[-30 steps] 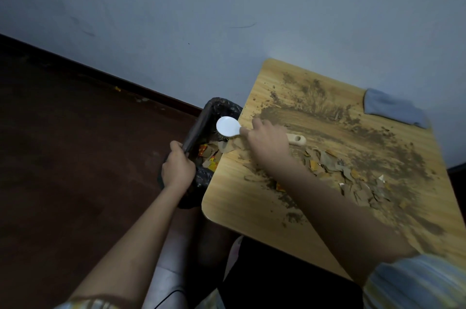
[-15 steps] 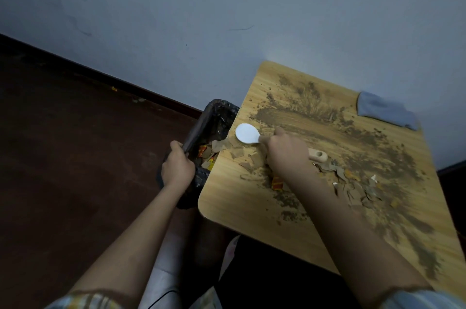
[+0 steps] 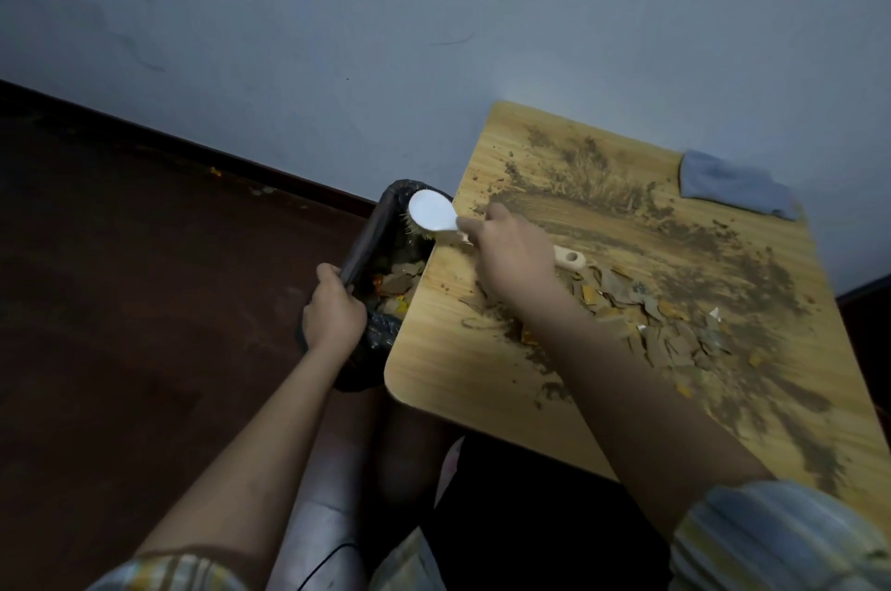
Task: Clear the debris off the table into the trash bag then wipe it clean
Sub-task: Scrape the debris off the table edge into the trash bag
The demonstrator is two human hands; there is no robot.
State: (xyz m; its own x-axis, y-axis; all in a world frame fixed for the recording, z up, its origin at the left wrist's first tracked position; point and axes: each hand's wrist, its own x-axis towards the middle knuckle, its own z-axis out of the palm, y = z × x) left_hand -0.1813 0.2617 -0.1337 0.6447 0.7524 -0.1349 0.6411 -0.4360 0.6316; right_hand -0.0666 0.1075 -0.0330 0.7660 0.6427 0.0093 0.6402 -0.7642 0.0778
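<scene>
A small wooden table (image 3: 463,359) is strewn with brown dirt and a heap of torn paper scraps (image 3: 665,325). My right hand (image 3: 511,253) grips the handle of a white-backed brush (image 3: 431,210), whose head sticks out past the table's left edge, over the black trash bag (image 3: 381,224). My left hand (image 3: 332,315) grips the bag's near rim and holds it open against the table edge. Scraps lie inside the bag. The handle's wooden end shows behind my right hand.
A blue-grey cloth (image 3: 733,183) lies at the table's far right corner by the wall. Dark reddish floor spreads to the left. My legs are below the table's near edge.
My right hand swept the brush leftward from over the table to beyond its edge above the bag, pushing scraps in. My left hand kept its hold on the bag.
</scene>
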